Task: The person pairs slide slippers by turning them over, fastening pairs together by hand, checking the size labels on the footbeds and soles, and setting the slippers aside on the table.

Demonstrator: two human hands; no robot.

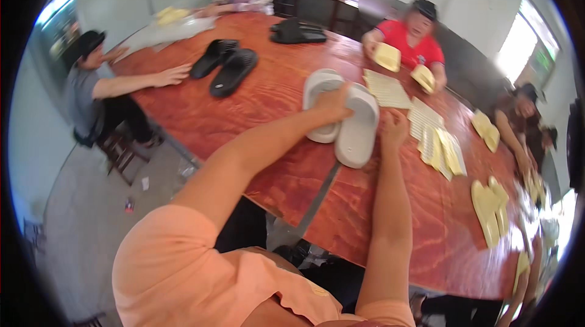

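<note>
A pair of light grey slippers stands side by side in front of me: the left slipper [315, 85] and the right slipper [355, 144]. My left hand [331, 106] reaches across the left one and closes on the pair where they meet, its fingertips at the right slipper's strap. Just right of that slipper is my right hand [395, 127], raised with the fingers curled in. Whatever it may hold is too small to make out. Beyond it lies a pale yellow textured sheet [388, 91].
Black slippers [234, 74] and a black pair [297, 31] lie farther off on the red wooden table [274, 95]. More pale yellow sheets [440, 147] and yellow slippers [487, 211] are at right. A co-worker in red [411, 41] holds yellow pieces; another's arm [143, 80] reaches in from the left.
</note>
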